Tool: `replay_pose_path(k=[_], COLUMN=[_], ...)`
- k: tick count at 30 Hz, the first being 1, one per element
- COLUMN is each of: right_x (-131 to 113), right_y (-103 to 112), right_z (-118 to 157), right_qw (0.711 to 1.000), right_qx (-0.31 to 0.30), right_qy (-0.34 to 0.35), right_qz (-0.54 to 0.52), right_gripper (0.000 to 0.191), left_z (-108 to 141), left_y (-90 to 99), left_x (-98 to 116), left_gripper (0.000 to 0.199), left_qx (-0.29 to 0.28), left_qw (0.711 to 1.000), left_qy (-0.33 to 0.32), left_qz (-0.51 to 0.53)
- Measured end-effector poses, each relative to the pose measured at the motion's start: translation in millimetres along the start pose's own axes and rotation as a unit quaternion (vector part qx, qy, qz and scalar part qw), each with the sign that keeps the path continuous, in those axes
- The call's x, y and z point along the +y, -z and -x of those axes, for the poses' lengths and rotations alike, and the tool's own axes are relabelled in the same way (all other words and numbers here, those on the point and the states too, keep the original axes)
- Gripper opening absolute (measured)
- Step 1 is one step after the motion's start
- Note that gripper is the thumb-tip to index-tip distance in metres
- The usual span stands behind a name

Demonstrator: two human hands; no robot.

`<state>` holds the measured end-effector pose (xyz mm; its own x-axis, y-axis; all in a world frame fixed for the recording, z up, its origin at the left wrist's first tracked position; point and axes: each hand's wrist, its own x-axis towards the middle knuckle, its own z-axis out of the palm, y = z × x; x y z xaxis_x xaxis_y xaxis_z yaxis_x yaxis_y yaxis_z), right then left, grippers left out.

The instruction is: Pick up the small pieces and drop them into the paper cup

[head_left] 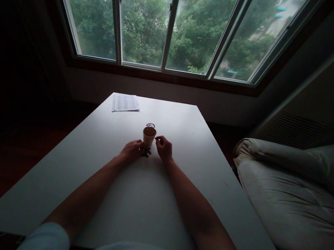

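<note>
A paper cup (148,137) stands upright on the white table, between my two hands. Several small dark pieces (146,152) lie in a loose pile just in front of it. My left hand (132,149) rests at the left of the pile, its fingertips at the dark pieces and close to the cup's base; whether it grips one is too small to tell. To the right of the cup, my right hand (164,147) is closed, thumb and finger pinched near the cup's side; anything between them is too small to make out. Behind the cup sits a small dark-rimmed round object (150,125).
Printed papers (126,103) lie at the far left corner of the white table (147,207). A padded, cloth-covered seat (295,197) stands to the right. Beyond the table's far edge is a wall with a wide window.
</note>
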<state>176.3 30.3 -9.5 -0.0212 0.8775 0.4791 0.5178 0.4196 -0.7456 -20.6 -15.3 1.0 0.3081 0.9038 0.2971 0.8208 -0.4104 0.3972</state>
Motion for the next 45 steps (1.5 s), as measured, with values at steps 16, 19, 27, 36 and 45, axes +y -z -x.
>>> replay_pose_path(k=[16, 19, 27, 36, 45], right_x=[2, 3, 4, 6, 4], right_y=[0, -1, -3, -2, -3], right_z=[0, 0, -1, 0, -1], right_qw=[1.0, 1.0, 1.0, 1.0, 1.0], right_qx=[0.0, 0.0, -0.001, -0.005, -0.008], right_qy=[0.001, -0.001, 0.006, 0.013, 0.001], right_qz=[0.006, 0.004, 0.002, 0.002, 0.013], right_gripper=[0.026, 0.026, 0.026, 0.026, 0.026], left_z=[1, 3, 5, 4, 0], left_y=[10.3, 13.8, 14.0, 10.6, 1.4], left_x=[-7, -4, 10, 6, -1], left_gripper=[0.025, 0.029, 0.046, 0.032, 0.021], left_qx=[-0.018, -0.033, -0.049, -0.037, 0.014], left_qw=[0.999, 0.999, 0.994, 0.998, 0.998], left_qy=[0.024, 0.007, -0.085, -0.038, 0.0], left_qz=[0.029, 0.042, 0.037, 0.014, -0.061])
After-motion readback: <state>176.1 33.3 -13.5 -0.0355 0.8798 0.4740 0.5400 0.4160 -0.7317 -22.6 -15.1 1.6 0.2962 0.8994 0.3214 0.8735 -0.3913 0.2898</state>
